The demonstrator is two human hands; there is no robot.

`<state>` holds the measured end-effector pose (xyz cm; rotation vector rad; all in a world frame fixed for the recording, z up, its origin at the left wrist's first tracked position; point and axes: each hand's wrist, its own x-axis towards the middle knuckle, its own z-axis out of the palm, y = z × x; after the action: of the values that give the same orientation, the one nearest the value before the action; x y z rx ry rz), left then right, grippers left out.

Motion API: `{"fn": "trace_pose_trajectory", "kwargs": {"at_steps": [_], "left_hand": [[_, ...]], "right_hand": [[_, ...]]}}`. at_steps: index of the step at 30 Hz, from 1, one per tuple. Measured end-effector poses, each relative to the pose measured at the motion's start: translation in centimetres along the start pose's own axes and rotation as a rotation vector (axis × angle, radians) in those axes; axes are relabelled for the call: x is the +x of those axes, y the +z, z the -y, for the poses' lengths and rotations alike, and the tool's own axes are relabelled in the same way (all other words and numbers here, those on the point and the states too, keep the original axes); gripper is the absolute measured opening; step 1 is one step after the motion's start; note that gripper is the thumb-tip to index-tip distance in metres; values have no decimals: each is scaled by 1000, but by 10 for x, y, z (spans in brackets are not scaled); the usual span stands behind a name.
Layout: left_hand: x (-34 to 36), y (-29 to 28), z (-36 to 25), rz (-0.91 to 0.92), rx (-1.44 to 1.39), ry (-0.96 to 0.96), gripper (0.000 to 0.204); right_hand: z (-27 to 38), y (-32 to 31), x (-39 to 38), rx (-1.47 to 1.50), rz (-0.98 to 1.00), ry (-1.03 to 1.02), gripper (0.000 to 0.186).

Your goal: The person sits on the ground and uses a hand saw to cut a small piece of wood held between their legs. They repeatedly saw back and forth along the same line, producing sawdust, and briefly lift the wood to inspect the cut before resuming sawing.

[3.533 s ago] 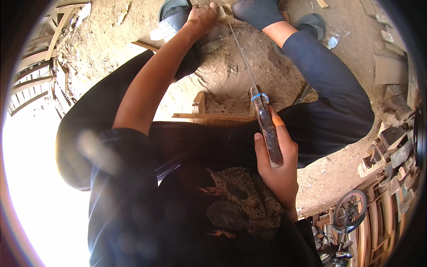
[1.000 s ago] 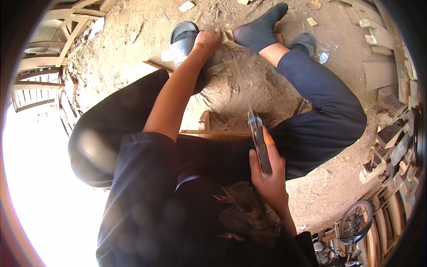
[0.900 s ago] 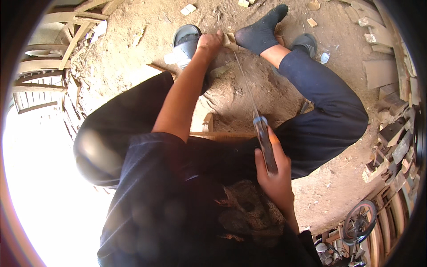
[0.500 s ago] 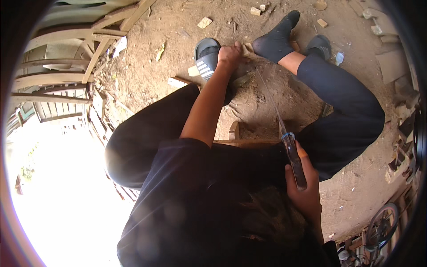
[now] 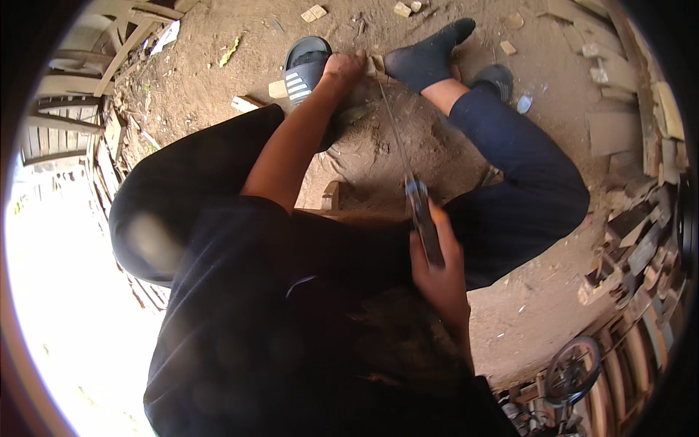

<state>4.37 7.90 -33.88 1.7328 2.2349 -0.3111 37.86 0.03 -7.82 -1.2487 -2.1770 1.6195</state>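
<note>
My left hand [image 5: 342, 71], its arm stretched forward, grips a small pale wood block [image 5: 373, 65] beside my dark-socked foot [image 5: 419, 64]. My right hand [image 5: 440, 269] is wrapped round the dark handle of a saw [image 5: 426, 222], which has blue binding near the blade. The long thin blade [image 5: 395, 127] points away from me toward the block; whether its far end touches the wood is unclear. A striped grey slide [image 5: 302, 84] lies just left of my left hand, with something dark on it. Below the blade a wooden piece [image 5: 331, 195] shows between my legs.
Dirt ground [image 5: 233, 80] carries scattered offcuts [image 5: 402, 9]. Curved wooden frames [image 5: 69, 109] line the left, beside bright glare. Piled wood scraps [image 5: 637, 233] line the right, with a bicycle wheel [image 5: 571, 368] at the lower right. A second slide [image 5: 493, 80] lies behind my foot.
Since half a second ago my right hand has moved the saw forward, toward the foot and block. My left hand keeps its grip beside the foot. The whole view has shifted.
</note>
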Motion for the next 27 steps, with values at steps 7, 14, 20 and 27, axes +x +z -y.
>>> {"fn": "trace_pose_trajectory", "kwargs": {"at_steps": [7, 14, 20, 27], "left_hand": [[-2, -17, -13, 8, -1, 24, 28], [9, 17, 2, -42, -4, -18, 28], [17, 20, 6, 16, 8, -67, 24], [20, 10, 1, -4, -41, -13, 28]], "right_hand": [[8, -3, 0, 1, 48, 89, 50], [1, -7, -27, -47, 22, -34, 50], [-8, -3, -15, -54, 34, -19, 49], [-7, 12, 3, -27, 43, 120, 49]]}}
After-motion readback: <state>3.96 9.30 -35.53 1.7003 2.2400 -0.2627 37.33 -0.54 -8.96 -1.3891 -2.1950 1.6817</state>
